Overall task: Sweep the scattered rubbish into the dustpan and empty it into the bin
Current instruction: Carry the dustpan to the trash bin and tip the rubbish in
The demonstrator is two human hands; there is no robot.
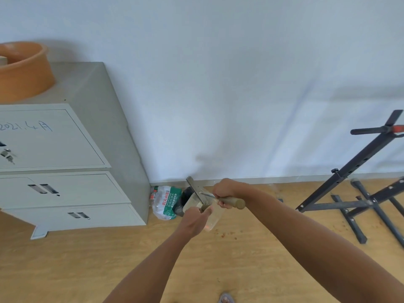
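Holding a tool in each of my hands, I stand near the white wall with both arms stretched forward. My right hand [223, 193] is closed around a thick beige handle [234, 202], whose round end sticks out toward my right side. My left hand [194, 219] is also closed, around a second handle [205, 207] which shows only a little above my fist. These handles lead to the brush and the dustpan [193, 203], which meet just in front of my hands, but they are blurred and I cannot tell clearly which part is which. A clear plastic bottle [215, 217] lies on the floor [87, 263] just under my hands. Beyond my left hand, in the corner by the wall, lies a crumpled plastic wrapper with green print [166, 202], and next to it something dark that I cannot identify. It touches the grey metal cabinet [76, 162] further to the left. Small reddish crumbs [228, 234] are scattered on the floor below my right hand. Far to the right of my right arm stands a black metal stand [360, 193]. My foot in a sandal [226, 299] shows at the bottom edge.
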